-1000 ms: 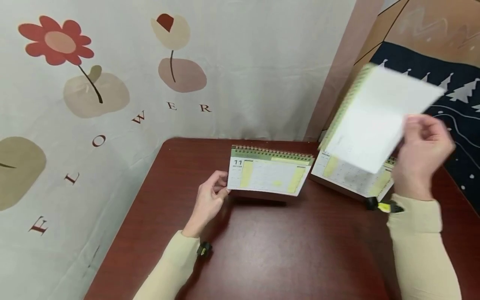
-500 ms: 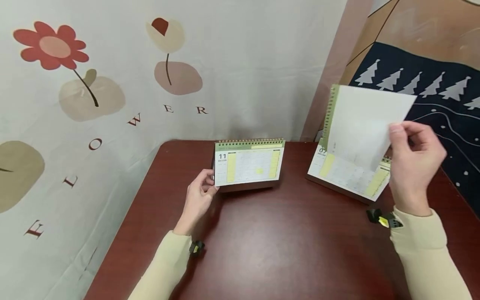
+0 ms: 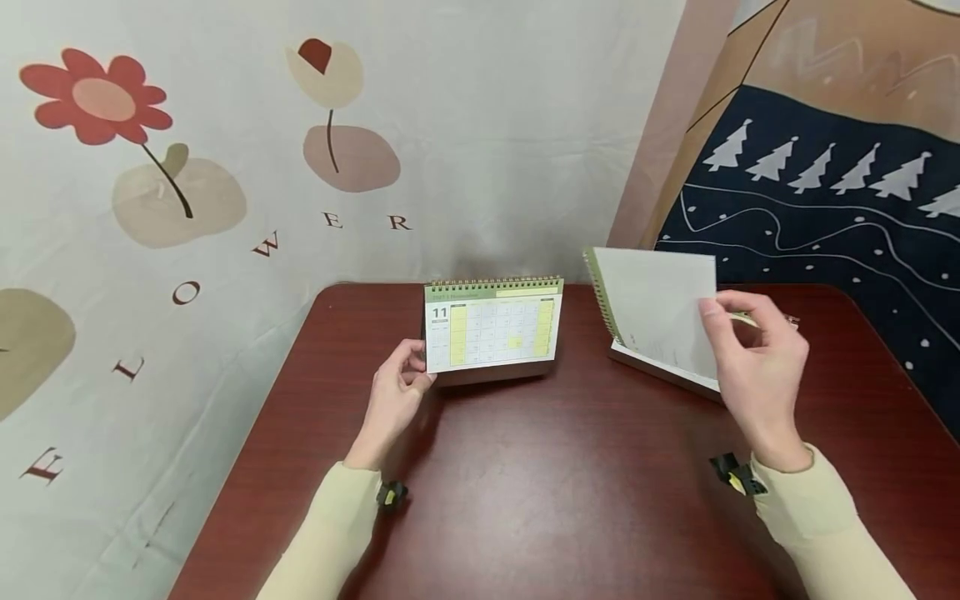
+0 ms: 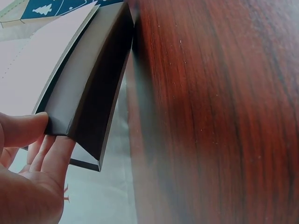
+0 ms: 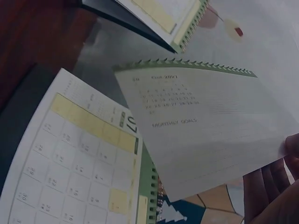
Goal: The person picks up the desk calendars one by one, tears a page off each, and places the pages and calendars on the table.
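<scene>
My left hand (image 3: pixel 397 379) grips the lower left corner of a desk calendar (image 3: pixel 491 329) standing at the back of the table. This calendar has a spiral top and shows page 11. In the left wrist view, the thumb lies on the pages and the fingers reach behind onto the dark stand (image 4: pixel 77 88). My right hand (image 3: pixel 757 367) pinches a loose calendar page (image 3: pixel 660 308) by its right edge. The page has a green strip of torn holes and reads "Monthly goals" in the right wrist view. Behind it stands a second desk calendar (image 5: pixel 79 158) showing 07, mostly hidden in the head view.
The dark red wooden table (image 3: pixel 540 483) runs toward me. A pale cloth with flowers and letters (image 3: pixel 480 125) hangs behind it. On the right hangs a dark blue cloth with white trees (image 3: pixel 810 200).
The loose page in my right hand has come down and to the left, in front of the second calendar. The first calendar has turned slightly and sits lower, my left hand still on it.
</scene>
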`<state>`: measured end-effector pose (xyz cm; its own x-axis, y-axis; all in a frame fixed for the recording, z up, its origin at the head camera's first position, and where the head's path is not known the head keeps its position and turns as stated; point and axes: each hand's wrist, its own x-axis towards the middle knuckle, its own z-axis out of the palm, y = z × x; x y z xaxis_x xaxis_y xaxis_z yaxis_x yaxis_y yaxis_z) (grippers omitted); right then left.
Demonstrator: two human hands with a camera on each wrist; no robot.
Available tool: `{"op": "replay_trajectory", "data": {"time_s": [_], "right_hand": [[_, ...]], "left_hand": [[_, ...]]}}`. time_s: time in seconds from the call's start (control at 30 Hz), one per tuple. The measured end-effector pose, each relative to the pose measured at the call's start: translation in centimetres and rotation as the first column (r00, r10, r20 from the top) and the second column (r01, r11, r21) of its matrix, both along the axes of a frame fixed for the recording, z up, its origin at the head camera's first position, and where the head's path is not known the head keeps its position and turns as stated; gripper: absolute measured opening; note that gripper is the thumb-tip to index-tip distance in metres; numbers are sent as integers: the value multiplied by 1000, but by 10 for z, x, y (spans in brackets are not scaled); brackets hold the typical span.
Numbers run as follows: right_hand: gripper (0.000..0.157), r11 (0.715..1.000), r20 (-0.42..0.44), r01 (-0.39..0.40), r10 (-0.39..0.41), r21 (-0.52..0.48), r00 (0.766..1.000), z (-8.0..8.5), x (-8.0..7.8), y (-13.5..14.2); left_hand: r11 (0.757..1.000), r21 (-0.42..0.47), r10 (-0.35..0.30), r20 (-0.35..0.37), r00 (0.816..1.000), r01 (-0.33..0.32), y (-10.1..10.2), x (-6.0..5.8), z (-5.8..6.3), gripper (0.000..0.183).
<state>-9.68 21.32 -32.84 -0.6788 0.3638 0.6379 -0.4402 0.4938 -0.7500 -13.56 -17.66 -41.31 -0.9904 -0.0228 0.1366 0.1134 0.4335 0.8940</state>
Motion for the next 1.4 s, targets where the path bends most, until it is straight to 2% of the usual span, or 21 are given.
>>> {"op": "replay_trajectory", "data": {"time_s": [0.13, 0.23, 0.43, 0.53, 0.7, 0.87, 0.97, 1.07, 1.13, 1.27, 1.33, 1.4], "right_hand": [[11, 995, -41, -27, 31, 97, 999, 0, 11, -15], [11, 988, -55, -46, 55, 147, 997, -6, 15, -21], [20, 968, -94, -149, 171, 204, 981, -20, 23, -32], [21, 943, -124, -201, 240, 264, 963, -30, 23, -34], [8, 904, -190, -215, 300, 370, 935, -45, 23, -38], [14, 863, -224, -190, 323, 467, 920, -51, 25, -42], [14, 831, -224, -225, 380, 509, 897, -53, 25, -44], [13, 781, -170, -306, 460, 545, 871, -56, 26, -45], [10, 730, -111, -379, 525, 568, 844, -59, 26, -46], [7, 587, 62, -525, 629, 616, 775, -66, 29, -47], [9, 513, 145, -575, 653, 637, 743, -69, 30, -47], [11, 451, 214, -611, 663, 651, 718, -72, 32, -48]], "left_hand": [[1000, 7, -2, 0, 1000, 2, 0, -1, -1, 35], [1000, 15, -4, 2, 1000, 3, 0, -1, -2, 35], [1000, 11, 10, 5, 1000, -10, 1, 0, -1, 35], [1000, 11, 15, 6, 1000, -15, 1, 0, -1, 35], [1000, 11, 19, 6, 1000, -19, 3, 0, 0, 35], [1000, 3, 21, 3, 1000, -21, 4, 0, 1, 34], [1000, 0, 22, 5, 1000, -22, 4, 1, 2, 34], [1000, 8, 21, 10, 1000, -21, 4, 1, 3, 34], [1000, 14, 19, 12, 1000, -19, 4, 1, 3, 34], [1000, 16, 15, 10, 1000, -16, 4, 2, 2, 34], [1000, 19, 14, 9, 1000, -14, 4, 2, 2, 35], [1000, 21, 12, 10, 1000, -12, 5, 2, 2, 35]]}}
